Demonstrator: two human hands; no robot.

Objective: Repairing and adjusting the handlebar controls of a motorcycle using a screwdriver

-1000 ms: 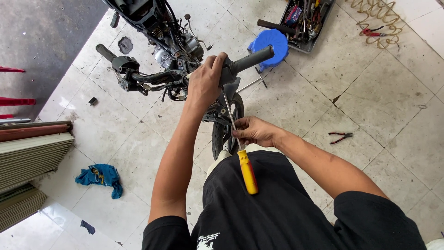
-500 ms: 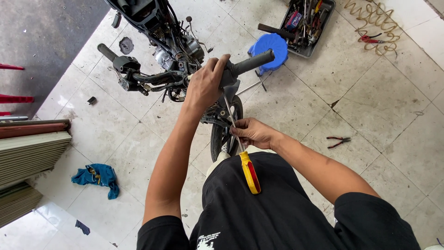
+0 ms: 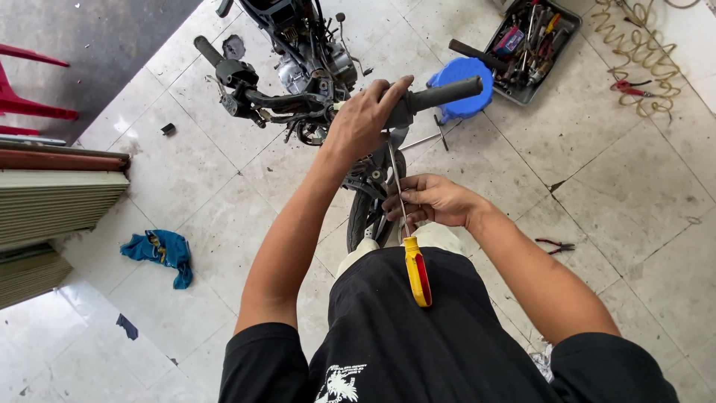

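A stripped motorcycle (image 3: 306, 67) stands in front of me on the tiled floor, its front wheel (image 3: 363, 216) close to my knees. My left hand (image 3: 365, 116) grips the handlebar next to the black right grip (image 3: 444, 95). My right hand (image 3: 425, 200) holds the metal shaft of a long screwdriver, whose yellow and red handle (image 3: 416, 272) hangs down against my black shirt. The shaft runs up toward the handlebar under my left hand. The other grip (image 3: 209, 52) sticks out to the left.
A blue stool (image 3: 464, 82) stands behind the handlebar, with a tray of tools (image 3: 526, 37) beyond it. Pliers (image 3: 556, 245) lie on the floor at right, a coiled hose (image 3: 641, 45) at top right. A blue rag (image 3: 160, 250) lies left, near stacked boards (image 3: 52, 194).
The view has tipped slightly and my hands have barely moved. The screwdriver stays in my right hand against the handlebar, its handle swinging a little lower toward my shirt.
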